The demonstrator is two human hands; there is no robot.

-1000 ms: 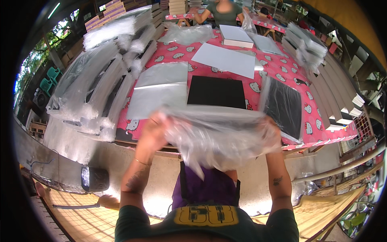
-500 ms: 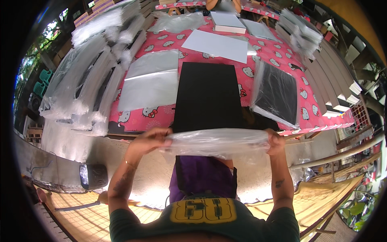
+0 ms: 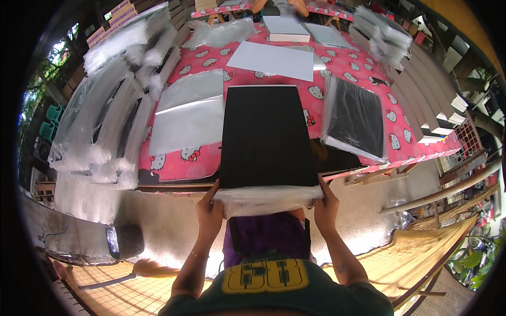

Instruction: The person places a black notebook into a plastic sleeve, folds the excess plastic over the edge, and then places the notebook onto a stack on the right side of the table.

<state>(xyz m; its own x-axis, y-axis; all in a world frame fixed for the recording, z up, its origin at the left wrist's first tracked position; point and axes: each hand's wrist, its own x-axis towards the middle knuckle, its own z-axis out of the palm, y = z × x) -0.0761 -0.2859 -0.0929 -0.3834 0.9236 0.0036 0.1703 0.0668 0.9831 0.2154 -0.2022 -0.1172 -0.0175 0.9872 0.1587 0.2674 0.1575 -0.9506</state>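
A black rectangular sheet stack (image 3: pixel 268 134) lies on the table before me, its near end projecting past the table edge. Bunched clear plastic (image 3: pixel 269 200), seemingly a bag, is gathered around that near end. My left hand (image 3: pixel 211 206) grips the plastic at the left corner of the stack. At the right corner my right hand (image 3: pixel 327 204) grips it too. Some fingertips are hidden beneath the plastic. To the right lies a black stack wrapped in clear plastic (image 3: pixel 354 118). Flat clear plastic bags (image 3: pixel 188 113) rest on the left.
A pink patterned cloth (image 3: pixel 208 58) covers the table. White sheets (image 3: pixel 274 59) and a thick white stack (image 3: pixel 285 29) lie farther back. Plastic-wrapped stacks (image 3: pixel 95 113) pile up at left, grey-brown stacks (image 3: pixel 421 100) at right. Across the table is another person's arm (image 3: pixel 300 7).
My hands have come closer together and lower, drawing the stretched plastic onto the near end of the black stack. That end now sits inside the plastic, nearer to me.
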